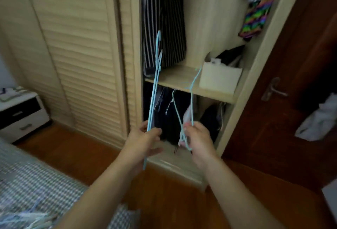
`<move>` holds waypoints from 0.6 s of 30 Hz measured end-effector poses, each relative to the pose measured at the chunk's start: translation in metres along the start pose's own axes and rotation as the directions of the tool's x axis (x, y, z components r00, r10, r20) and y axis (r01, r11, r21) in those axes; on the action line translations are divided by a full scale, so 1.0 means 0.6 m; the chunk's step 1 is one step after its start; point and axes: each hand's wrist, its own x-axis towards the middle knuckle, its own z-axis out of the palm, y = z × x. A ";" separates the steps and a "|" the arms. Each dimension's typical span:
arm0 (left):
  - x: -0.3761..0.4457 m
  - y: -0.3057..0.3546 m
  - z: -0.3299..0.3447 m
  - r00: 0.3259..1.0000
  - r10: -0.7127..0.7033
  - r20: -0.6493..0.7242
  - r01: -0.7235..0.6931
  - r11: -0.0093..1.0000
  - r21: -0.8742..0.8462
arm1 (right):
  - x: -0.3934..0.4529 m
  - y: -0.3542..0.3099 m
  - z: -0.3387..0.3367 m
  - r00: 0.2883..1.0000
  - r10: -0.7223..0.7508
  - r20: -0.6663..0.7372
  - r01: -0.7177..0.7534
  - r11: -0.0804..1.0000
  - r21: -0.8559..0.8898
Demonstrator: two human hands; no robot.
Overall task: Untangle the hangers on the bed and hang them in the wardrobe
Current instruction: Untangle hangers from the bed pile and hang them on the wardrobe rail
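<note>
Left hand (144, 137) grips a blue hanger (155, 86) edge-on, its long axis near upright, hook up, before the open wardrobe (187, 81). Right hand (197, 138) pinches 2 or so more hangers (190, 99), hooks tilted up and right. These look untangled but not yet hung; a blurred blue heap (23, 218) remains on the bed (27, 179) at lower left.

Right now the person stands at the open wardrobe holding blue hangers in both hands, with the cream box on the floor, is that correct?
Not quite: the head view shows the cream box on the wardrobe shelf, not the floor. The left hand and right hand do hold blue hangers.
</note>
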 end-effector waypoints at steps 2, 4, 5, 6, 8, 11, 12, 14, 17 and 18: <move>0.061 0.071 0.025 0.999 0.018 0.028 -0.020 0.997 0.081 | 0.065 -0.080 -0.051 0.998 -0.059 -0.021 0.059 0.998 0.004; 0.112 0.149 0.053 0.996 0.066 0.064 -0.074 0.991 0.115 | 0.113 -0.164 -0.084 0.989 -0.145 -0.021 0.145 0.989 0.007; 0.134 0.186 0.066 0.991 0.089 0.096 -0.099 0.989 0.109 | 0.131 -0.203 -0.095 0.982 -0.187 -0.034 0.188 0.982 0.003; 0.157 0.222 0.078 0.984 0.114 0.138 -0.127 0.988 0.093 | 0.149 -0.242 -0.102 0.973 -0.226 -0.054 0.225 0.974 -0.007; 0.206 0.298 0.109 0.956 0.173 0.238 -0.190 0.980 0.051 | 0.197 -0.323 -0.112 0.945 -0.315 -0.090 0.315 0.949 -0.015; 0.277 0.402 0.148 0.917 0.256 0.305 -0.275 0.961 0.020 | 0.275 -0.439 -0.110 0.905 -0.400 -0.147 0.397 0.916 -0.052; 0.306 0.436 0.159 0.898 0.291 0.330 -0.312 0.950 0.008 | 0.308 -0.474 -0.106 0.889 -0.427 -0.165 0.426 0.904 -0.038; 0.344 0.483 0.174 0.867 0.328 0.374 -0.350 0.937 -0.012 | 0.350 -0.522 -0.101 0.887 -0.425 -0.179 0.437 0.899 0.032; 0.426 0.560 0.203 0.816 0.378 0.438 -0.386 0.920 -0.074 | 0.437 -0.580 -0.090 0.884 -0.426 -0.192 0.456 0.878 0.146; 0.456 0.581 0.216 0.805 0.397 0.440 -0.408 0.910 -0.076 | 0.463 -0.591 -0.088 0.885 -0.420 -0.202 0.452 0.879 0.154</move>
